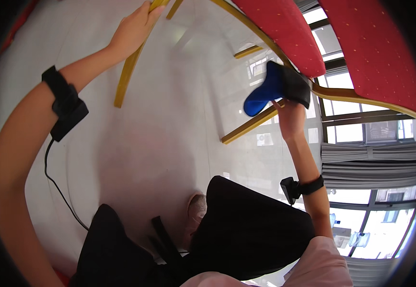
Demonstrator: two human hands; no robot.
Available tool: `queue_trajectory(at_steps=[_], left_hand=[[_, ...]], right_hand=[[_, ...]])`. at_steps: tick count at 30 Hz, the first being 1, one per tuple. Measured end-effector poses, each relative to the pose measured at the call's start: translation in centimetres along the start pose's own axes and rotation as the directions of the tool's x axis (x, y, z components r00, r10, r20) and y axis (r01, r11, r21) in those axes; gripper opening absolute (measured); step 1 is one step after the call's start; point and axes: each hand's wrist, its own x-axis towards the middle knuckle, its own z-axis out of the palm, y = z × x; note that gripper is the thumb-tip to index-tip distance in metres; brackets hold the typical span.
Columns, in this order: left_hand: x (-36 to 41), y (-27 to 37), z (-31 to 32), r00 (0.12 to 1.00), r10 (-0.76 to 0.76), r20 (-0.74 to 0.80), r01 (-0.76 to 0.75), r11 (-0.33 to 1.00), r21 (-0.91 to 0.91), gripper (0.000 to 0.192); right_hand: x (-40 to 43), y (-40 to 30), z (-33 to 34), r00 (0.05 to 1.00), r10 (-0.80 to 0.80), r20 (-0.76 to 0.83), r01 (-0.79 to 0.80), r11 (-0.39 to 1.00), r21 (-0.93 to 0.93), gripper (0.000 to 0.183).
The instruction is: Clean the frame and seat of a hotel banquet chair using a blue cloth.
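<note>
In the upper left, my left hand (132, 34) is closed around a gold chair leg (124, 80), near its upper part. My right hand (291, 116) is at the upper right, holding a curved, flexible blue-and-black pad (281, 84); its exact kind is unclear. The pad covers most of my right fingers. Beside it are the gold chair frame (332, 93) and another gold leg (245, 127). A red chair seat (283, 32) with small light specks lies just above the pad, and a red panel (373, 53) is further right.
Pale glossy floor (150, 143) spreads before me, with my black-clad knee (251, 222) low in view. A cable (59, 175) hangs from the black device (68, 114) on my left forearm. Grey curtains (369, 165) and windows line the right side.
</note>
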Motion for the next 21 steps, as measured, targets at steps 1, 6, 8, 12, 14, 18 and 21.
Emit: queue_trajectory(at_steps=[1,6,8,12,14,18,21], left_hand=[[0.1,0.0,0.1,1.0,0.027,0.006,-0.027,0.999,-0.032,0.044],[0.4,0.3,0.0,0.994,0.101,-0.046,-0.095,0.99,0.104,0.04],[0.4,0.4,0.0,0.999,0.05,0.001,-0.05,0.997,0.052,0.044],[0.3,0.4,-0.1,0.992,0.114,-0.055,-0.112,0.993,0.034,0.04],[0.3,0.4,0.0,0.992,0.118,-0.051,-0.117,0.993,0.028,0.04],[0.4,0.6,-0.2,0.999,0.011,-0.032,-0.008,0.995,0.103,0.039],[0.0,0.8,-0.6,0.999,-0.042,0.031,0.041,0.999,0.029,0.04]], right_hand=[[-0.1,0.0,-0.6,0.997,-0.064,0.036,0.067,0.992,-0.109,0.041],[1.3,0.9,-1.2,0.982,-0.177,-0.063,0.138,0.908,-0.395,0.033],[2.0,1.4,-1.0,0.948,-0.316,-0.033,0.244,0.792,-0.559,0.034],[3.9,1.5,-1.4,0.974,-0.186,-0.13,0.125,0.918,-0.376,0.034],[5.1,1.6,-1.6,0.961,-0.264,-0.086,0.188,0.845,-0.5,0.036],[6.6,1.0,-1.5,0.917,-0.399,0.0,0.248,0.569,-0.784,0.032],[6.9,0.5,-0.8,0.87,-0.485,0.089,0.277,0.331,-0.902,0.027]])
